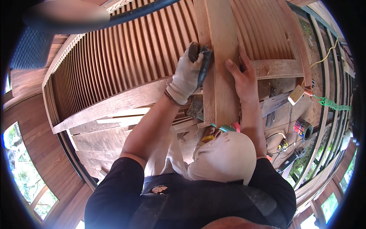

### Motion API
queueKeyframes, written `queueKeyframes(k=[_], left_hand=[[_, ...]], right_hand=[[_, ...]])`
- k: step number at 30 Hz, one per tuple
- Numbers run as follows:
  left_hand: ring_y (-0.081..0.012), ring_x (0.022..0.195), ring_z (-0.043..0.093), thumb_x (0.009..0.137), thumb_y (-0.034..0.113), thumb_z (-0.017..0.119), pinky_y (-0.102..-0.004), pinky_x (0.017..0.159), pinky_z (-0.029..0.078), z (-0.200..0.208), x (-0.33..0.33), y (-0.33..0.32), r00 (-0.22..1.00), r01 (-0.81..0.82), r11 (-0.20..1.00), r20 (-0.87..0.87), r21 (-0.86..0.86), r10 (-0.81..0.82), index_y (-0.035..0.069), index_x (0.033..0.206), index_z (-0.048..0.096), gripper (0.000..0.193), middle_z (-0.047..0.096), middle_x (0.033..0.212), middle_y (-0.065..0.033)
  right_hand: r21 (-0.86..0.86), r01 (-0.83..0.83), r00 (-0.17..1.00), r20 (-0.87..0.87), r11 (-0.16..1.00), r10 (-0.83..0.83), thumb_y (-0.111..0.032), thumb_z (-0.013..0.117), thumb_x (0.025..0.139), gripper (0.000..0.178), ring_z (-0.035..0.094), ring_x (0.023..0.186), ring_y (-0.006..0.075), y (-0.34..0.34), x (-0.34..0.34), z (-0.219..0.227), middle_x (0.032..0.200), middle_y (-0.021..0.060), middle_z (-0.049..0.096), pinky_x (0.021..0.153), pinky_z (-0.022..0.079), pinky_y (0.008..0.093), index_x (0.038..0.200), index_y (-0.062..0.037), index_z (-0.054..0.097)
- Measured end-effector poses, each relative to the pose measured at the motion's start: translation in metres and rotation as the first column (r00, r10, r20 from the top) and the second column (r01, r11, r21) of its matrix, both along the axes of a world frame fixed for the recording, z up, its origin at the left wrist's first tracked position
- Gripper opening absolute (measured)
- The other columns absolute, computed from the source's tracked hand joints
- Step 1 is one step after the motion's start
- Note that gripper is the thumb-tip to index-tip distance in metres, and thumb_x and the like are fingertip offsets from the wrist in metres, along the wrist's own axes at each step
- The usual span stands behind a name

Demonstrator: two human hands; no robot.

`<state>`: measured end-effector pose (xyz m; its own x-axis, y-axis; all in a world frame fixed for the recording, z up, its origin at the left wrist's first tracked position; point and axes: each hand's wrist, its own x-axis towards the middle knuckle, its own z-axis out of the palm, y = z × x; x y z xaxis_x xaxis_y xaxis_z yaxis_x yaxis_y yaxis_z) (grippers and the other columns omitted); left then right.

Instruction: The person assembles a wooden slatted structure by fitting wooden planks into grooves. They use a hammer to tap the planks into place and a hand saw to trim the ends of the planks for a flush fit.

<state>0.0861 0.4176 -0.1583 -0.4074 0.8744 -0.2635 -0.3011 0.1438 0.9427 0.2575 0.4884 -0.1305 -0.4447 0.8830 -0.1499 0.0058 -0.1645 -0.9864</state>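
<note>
While the bare R hand (245, 78) is at the R edge of a wide, flat, brown wooden board (225, 45), the L hand (186, 74), in a pale grey knit glove (177, 86) w/ dark fingertip areas, is at the L edge of a narrower brown wooden board (209, 103). Wide board runs lengthwise btwn hands, from beyond them back twd body; narrower one lies along its L side.

R thumb spread apart from fingers: thumb on wide board's face, fingers extended along its R edge; can't tell if squeezing. L fingers curled, next to narrower board; can't tell if pinching, contact hidden.

Beyond hands: reddish-brown slatted wooden panel (129, 49), crossed by both boards, slats showing L & R of them. Just R of R hand: flat brown wooden rail (278, 68).

L of L hand, nearer body: loose pale wood strips (126, 119). R of R hand, nearer body: grey toothed saw blade (275, 104); farther R, green coiled cord (329, 103) & cylindrical can w/ multicoloured label (301, 129). Btwn forearms, closest to body: stained beige trouser knee (228, 160).
</note>
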Motion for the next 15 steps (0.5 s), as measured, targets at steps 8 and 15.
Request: queueKeyframes(k=[8, 15], left_hand=[[-0.0168, 0.086, 0.067, 0.105, 0.022, 0.058, -0.0308, 0.073, 0.053, 0.014, -0.005, 0.033, 0.975, -0.097, 0.995, -0.201, -0.026, 0.090, -0.001, 0.112, 0.063, 0.025, 0.072, 0.096, -0.0084], [-0.0351, 0.091, 0.071, 0.101, 0.030, 0.058, -0.0421, 0.081, 0.055, 0.001, 0.002, 0.049, 0.868, -0.154, 0.974, -0.494, -0.166, 0.052, -0.001, 0.108, 0.065, 0.033, 0.074, 0.099, -0.0180]], right_hand=[[0.046, 0.055, 0.998, 0.001, 0.997, -0.055, -0.018, 0.073, 0.094, 0.074, 0.052, 0.132, 0.0211, 0.001, -0.004, -0.005, 0.144, 0.0184, 0.056, 0.112, 0.039, 0.0318, 0.151, 0.0119, 0.037], [-0.068, 0.055, 0.998, -0.002, 0.996, -0.055, -0.023, 0.076, 0.092, 0.078, 0.054, 0.131, 0.0211, 0.005, -0.002, -0.012, 0.145, 0.0192, 0.055, 0.110, 0.041, 0.0308, 0.152, 0.0110, 0.038]])
